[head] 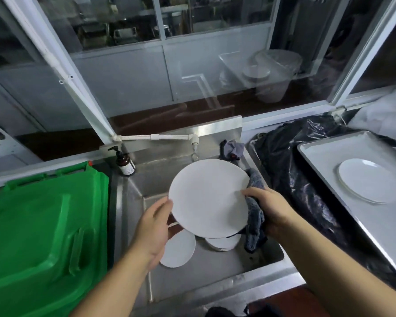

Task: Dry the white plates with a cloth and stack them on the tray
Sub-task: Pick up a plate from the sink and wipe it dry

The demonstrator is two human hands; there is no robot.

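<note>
I hold a white plate (207, 197) tilted up over the steel sink (133, 216). My left hand (154, 227) supports its left rim, fingers behind it. My right hand (269, 210) grips the right rim together with a grey-blue cloth (254, 223) that wraps the edge and hangs down. More white plates lie in the sink below: one (178, 249) at the left and a small stack (223, 243) partly hidden under the held plate. On the right, a steel tray (325, 161) carries a white plate (368, 180).
A green plastic bin lid (44, 227) fills the left side. A brown soap pump bottle (125, 162) stands at the sink's back left corner, a white tap (193, 143) and another cloth (232, 148) at the back. Black plastic sheeting (290, 172) lies between sink and tray.
</note>
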